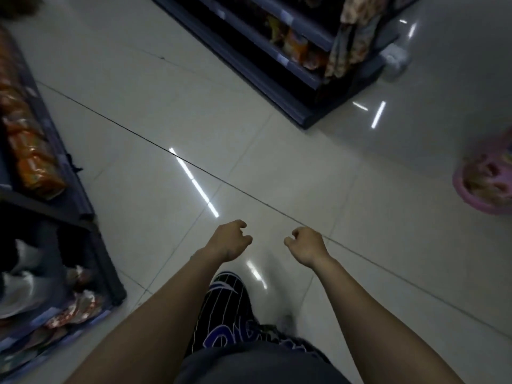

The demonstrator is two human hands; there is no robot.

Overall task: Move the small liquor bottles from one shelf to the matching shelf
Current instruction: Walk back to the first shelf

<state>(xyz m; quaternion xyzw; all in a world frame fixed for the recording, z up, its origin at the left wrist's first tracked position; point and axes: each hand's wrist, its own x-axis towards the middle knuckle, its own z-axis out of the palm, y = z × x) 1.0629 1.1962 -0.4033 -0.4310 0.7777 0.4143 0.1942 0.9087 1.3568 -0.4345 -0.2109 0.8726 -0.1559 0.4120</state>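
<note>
No small liquor bottles show in the head view. My left hand (pixel 228 239) and my right hand (pixel 306 245) hang in front of me over the pale tiled floor, a short gap between them. The fingers of both are loosely curled and hold nothing. Both forearms are bare and reach forward from the bottom of the picture. Below them I see my dark patterned trousers.
A dark shelf unit (pixel 41 189) with orange snack packets runs along the left. Another dark shelf unit (pixel 277 65) with packets and hanging cloth stands at the top centre. A pink basket (pixel 487 176) sits on the floor at the right edge. Open tiled floor (pixel 194 120) lies between them.
</note>
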